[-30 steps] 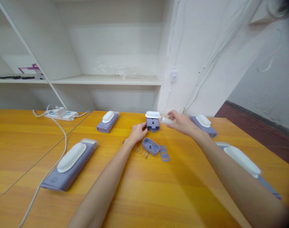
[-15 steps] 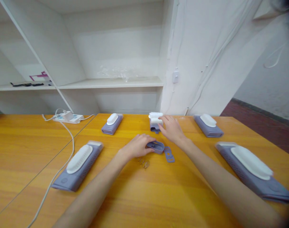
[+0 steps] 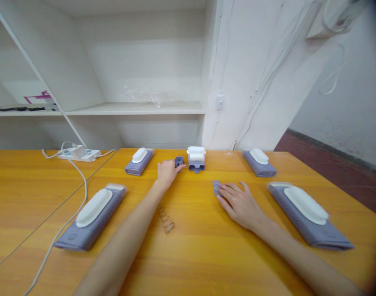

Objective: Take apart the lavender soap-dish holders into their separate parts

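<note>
My left hand (image 3: pixel 167 172) reaches out to the far middle of the table, its fingers closed around a small hollow purple plastic case (image 3: pixel 179 160). Part of the case is hidden behind the hand. Just right of it stands a purple holder with white rolls (image 3: pixel 196 156), which I am not touching. Nearer on the right, my right hand (image 3: pixel 239 202) is low over the tabletop, its thumb and fingertips at the edge of a flat purple plate with cutouts (image 3: pixel 217 188). A loose metal coil spring (image 3: pixel 167 220) lies beside my left forearm.
Purple-and-white devices lie on both sides: left rear (image 3: pixel 139 161), left front (image 3: pixel 91 216), right rear (image 3: pixel 259 162) and right front (image 3: pixel 308 213). A white cable (image 3: pixel 83 197) runs along the left from a power strip (image 3: pixel 80 153). White shelving (image 3: pixel 138 109) stands behind the table.
My left hand has carried the case away, beside the holder. My right hand has left the holder and come back to the flat plate. The spring is more exposed.
</note>
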A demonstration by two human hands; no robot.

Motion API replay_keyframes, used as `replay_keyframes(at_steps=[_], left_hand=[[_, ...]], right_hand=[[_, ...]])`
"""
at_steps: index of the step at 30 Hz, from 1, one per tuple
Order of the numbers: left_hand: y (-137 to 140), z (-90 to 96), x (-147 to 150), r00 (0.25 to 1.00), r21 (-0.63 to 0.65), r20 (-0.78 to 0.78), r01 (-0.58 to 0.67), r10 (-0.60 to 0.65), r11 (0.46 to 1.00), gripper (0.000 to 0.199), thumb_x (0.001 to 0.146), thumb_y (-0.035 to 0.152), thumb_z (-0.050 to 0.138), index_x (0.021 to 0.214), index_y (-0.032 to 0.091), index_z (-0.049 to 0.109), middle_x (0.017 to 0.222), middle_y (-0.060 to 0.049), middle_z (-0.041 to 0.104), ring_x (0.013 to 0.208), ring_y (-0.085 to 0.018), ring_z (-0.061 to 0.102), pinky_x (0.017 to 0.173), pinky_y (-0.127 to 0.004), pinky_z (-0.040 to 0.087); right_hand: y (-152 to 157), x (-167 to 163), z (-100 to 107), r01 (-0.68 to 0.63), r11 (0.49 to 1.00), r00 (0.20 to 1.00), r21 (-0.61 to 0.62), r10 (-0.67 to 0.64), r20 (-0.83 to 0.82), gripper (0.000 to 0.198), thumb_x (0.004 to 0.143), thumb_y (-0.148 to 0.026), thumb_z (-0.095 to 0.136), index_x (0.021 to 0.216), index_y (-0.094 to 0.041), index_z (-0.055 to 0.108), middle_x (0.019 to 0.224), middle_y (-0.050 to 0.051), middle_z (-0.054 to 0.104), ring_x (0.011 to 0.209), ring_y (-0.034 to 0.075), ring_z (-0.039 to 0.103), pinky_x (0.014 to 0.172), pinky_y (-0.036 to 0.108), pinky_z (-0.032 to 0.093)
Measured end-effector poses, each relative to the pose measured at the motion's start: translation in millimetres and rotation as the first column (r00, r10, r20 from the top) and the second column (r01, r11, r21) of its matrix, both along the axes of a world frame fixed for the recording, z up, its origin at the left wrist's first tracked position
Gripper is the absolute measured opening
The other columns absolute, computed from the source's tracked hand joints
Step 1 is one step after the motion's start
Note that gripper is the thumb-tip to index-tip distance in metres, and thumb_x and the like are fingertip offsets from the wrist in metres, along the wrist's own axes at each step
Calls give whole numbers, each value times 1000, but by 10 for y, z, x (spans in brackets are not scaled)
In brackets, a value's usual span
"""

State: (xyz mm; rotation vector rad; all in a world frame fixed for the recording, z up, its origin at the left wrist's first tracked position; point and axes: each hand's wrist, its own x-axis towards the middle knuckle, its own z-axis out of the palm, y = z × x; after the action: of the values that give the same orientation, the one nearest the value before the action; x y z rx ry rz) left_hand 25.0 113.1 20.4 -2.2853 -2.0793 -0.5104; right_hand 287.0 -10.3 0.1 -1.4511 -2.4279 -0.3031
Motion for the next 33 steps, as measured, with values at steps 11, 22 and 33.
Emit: replay_keyframes(at_steps=[11,22,33], left_hand=[[49,-88,-3,966,15,177,188,-187,982,52,93,51,31,122,14,53,115,-15,62,105,-25,58,85,-31,42],[-993,157,-472,948,40,-71,313,-310,949,40,95,38,29,123,18,50,115,-11,60,107,-25,54,92,-37,40],[-1628,51,-689,987,-363,-71,109,-144,925,47,86,31,42,131,16,38,91,-14,67,88,-31,64,72,-38,45]], right_hand=[[339,-161,58,107,993,994,-50,-106,30,35,94,-42,37,106,-21,62,115,9,61,105,26,49,91,46,28],[415,-762,72,80,997,996,6,-80,37,50,93,-54,31,103,-17,63,101,13,57,100,28,46,89,44,29],[471,-871,73,148,989,989,13,-148,7,49,92,-54,34,109,-18,61,103,15,57,100,29,47,88,45,31]])
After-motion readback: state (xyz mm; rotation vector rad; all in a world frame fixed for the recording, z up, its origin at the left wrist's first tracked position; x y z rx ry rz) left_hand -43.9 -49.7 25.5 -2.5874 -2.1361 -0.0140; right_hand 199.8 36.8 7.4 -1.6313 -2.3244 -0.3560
